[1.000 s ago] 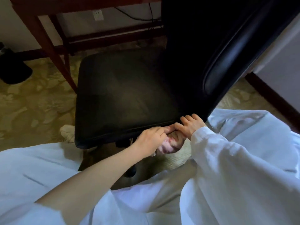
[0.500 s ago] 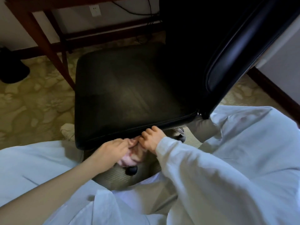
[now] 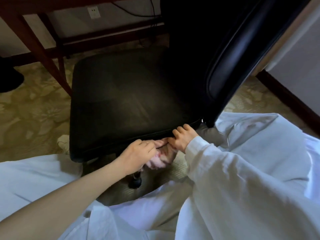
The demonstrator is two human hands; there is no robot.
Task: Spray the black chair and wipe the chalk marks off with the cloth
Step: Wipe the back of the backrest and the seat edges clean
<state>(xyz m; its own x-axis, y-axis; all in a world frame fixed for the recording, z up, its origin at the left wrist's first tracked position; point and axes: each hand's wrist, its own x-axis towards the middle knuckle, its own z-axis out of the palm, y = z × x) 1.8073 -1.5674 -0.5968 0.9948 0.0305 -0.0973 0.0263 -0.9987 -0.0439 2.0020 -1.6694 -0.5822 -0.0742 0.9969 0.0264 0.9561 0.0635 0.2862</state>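
Cloth (image 3: pixel 161 161): pinkish, bunched, just under near seat edge of black chair (image 3: pixel 129 101). Left hand (image 3: pixel 138 153) clenched round it from left. Right hand (image 3: pixel 183 138) curled against seat rim, touching cloth top; pinching cloth or rim, cannot tell. Cloth soft, light, limp: likely needs wadding into firm pad in 1 palm. Seat padded, smooth, probably slick once sprayed. Chair on caster (image 3: pixel 135 181) may roll, so steady by rim. Chalk marks not discernible on dim seat.
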